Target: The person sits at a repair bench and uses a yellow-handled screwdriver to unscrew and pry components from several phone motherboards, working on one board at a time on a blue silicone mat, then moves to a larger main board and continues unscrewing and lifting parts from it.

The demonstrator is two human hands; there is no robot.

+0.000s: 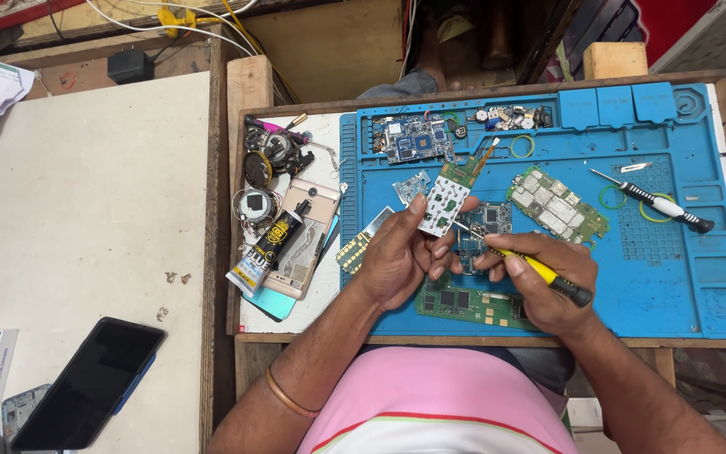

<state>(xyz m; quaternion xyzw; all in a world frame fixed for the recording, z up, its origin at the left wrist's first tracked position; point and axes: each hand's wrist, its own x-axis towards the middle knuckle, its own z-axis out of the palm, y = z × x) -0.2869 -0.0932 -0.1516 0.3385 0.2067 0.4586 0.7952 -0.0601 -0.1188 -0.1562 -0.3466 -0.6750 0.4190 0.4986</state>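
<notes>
From the head camera, looking down on my worktop (497,340), a wooden tray covered mostly by a blue repair mat (699,252). My left hand (397,256) is at the middle of the mat, near its front edge, its grip closed on a small white keypad circuit board (445,202), thumb on the face and fingers behind, so the board stands tilted up off the mat. My right hand (548,282) sits just beside it, its grip wrapped around a yellow-handled screwdriver (531,267), whose tip touches the board's lower edge. I judge the step in hand to be working a screw or part on this board; the next move calls for a steady tip and a firm hold on the board. Loose circuit boards lie around my hands: a green one (558,206) toward the right, a blue one (418,139) near the back edge. A second screwdriver (657,202) rests toward the right edge. A glue tube (266,248) lies across a gold phone (308,240) at the left edge.
</notes>
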